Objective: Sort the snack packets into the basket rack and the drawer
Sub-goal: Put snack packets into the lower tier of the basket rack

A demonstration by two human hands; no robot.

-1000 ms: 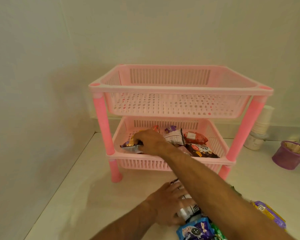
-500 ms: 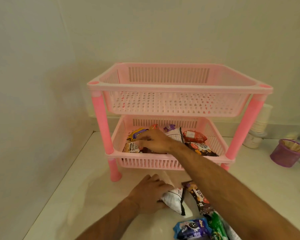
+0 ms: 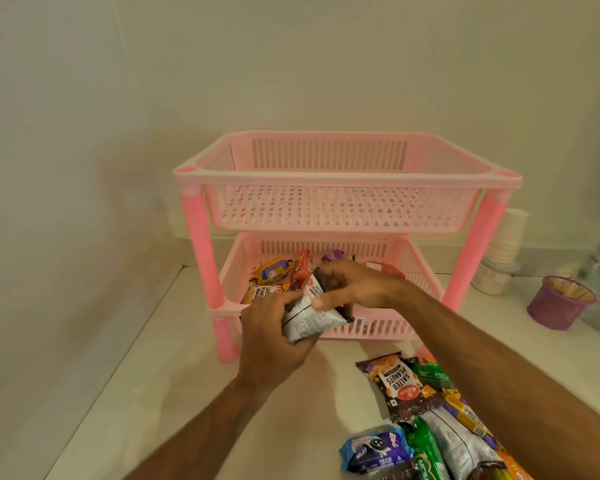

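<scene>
A pink two-tier basket rack (image 3: pixel 329 181) stands on the white counter against the wall. Its top basket is bare; the lower basket (image 3: pixel 426 271) holds several snack packets (image 3: pixel 270 270). Just in front of the lower basket's rim, both hands grip one silver salted-peanuts packet (image 3: pixel 309 318): my left hand (image 3: pixel 274 341) holds its lower end and my right hand (image 3: pixel 354 285) pinches its upper end. A heap of loose packets (image 3: pixel 440 431) lies on the counter at the lower right, with a dark peanuts packet (image 3: pixel 397 382) and a blue biscuit packet (image 3: pixel 374 450) among them. No drawer is in view.
A stack of paper cups (image 3: pixel 504 251) stands right of the rack, on top of white tubs. A purple cup of wooden sticks (image 3: pixel 558 306) sits further right. Walls close in on the left and behind. Bare counter stretches in front of the rack's left leg (image 3: pixel 222 334).
My left hand has lifted the silver packet from the counter up to the lower basket's rim. My right hand came back out of the basket and took hold of the packet's top.
</scene>
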